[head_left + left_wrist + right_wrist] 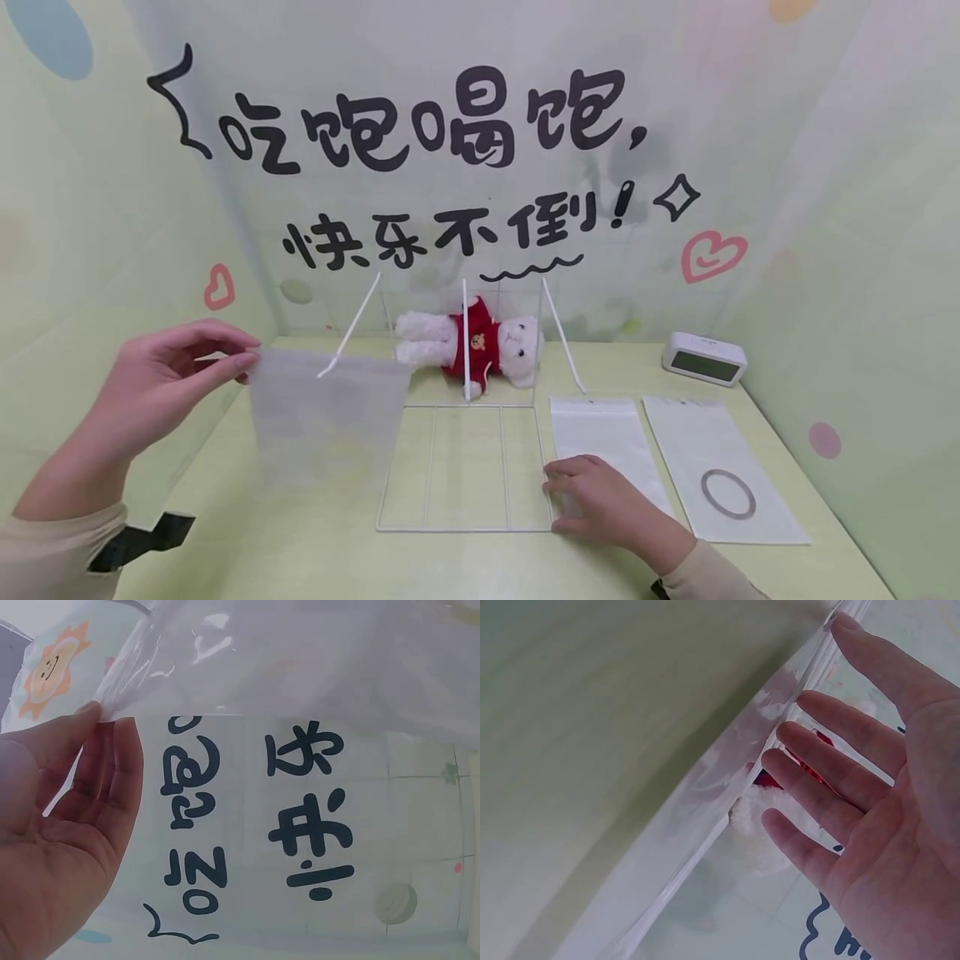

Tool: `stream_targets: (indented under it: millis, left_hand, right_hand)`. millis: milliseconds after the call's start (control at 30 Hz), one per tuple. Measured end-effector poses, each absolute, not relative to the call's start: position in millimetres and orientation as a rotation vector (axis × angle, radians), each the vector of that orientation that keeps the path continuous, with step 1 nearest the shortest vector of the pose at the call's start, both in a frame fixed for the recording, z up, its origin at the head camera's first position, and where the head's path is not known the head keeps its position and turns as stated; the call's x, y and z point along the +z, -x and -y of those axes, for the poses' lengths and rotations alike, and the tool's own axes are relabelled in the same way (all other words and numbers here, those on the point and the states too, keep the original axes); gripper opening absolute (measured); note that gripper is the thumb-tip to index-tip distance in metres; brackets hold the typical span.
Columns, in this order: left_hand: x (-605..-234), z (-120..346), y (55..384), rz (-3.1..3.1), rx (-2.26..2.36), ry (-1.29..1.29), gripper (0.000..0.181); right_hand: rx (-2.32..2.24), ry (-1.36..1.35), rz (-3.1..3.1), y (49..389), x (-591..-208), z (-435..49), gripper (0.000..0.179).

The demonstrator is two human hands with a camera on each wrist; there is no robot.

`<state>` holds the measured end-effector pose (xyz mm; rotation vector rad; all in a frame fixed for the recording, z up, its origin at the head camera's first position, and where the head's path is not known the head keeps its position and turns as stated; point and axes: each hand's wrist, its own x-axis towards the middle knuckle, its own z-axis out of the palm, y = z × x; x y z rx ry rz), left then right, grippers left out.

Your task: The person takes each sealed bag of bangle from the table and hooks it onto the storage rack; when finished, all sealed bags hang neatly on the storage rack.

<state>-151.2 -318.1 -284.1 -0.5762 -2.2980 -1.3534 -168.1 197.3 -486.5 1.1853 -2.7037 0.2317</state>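
Observation:
My left hand (pixel 161 379) pinches the upper left corner of a translucent plastic bag (pixel 322 433) between thumb and fingertips. The bag hangs down beside a white wire rack (pixel 465 530), its top edge near the tip of the rack's left prong (pixel 348 325), which overlaps it in the head view. In the left wrist view the bag (pixel 315 660) stretches away from the pinching fingers. At the right side of the rack's base is my right hand (pixel 607 500), fingertips right at the wire. Its fingers (pixel 847 735) look nearly straight and spread in the right wrist view.
Two white flat bags (pixel 600 433) lie right of the rack, a grey ring (pixel 704 487) on the farther one. Behind the rack a plush bear (pixel 483 333) in a red top lies sideways. A white digital clock (pixel 705 362) stands back right. Printed cloth walls (pixel 847 292) enclose the table.

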Motion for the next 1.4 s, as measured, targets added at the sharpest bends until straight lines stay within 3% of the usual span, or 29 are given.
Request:
stream_targets:
  millis: [833,1200,1400]
  left_hand:
    - [-298,308,213,2.327,-1.452,0.425,0.022]
    - [-303,306,215,2.317,-1.354,0.444,0.025]
    - [-306,313,194,2.214,-1.318,0.413,0.029]
  right_hand:
    - [0.226,-1.210,2.700,168,-484,-199,0.046]
    - [0.238,-1.208,2.706,165,-484,-201,0.045]
    - [0.222,-1.205,2.725,166,-484,-199,0.045]
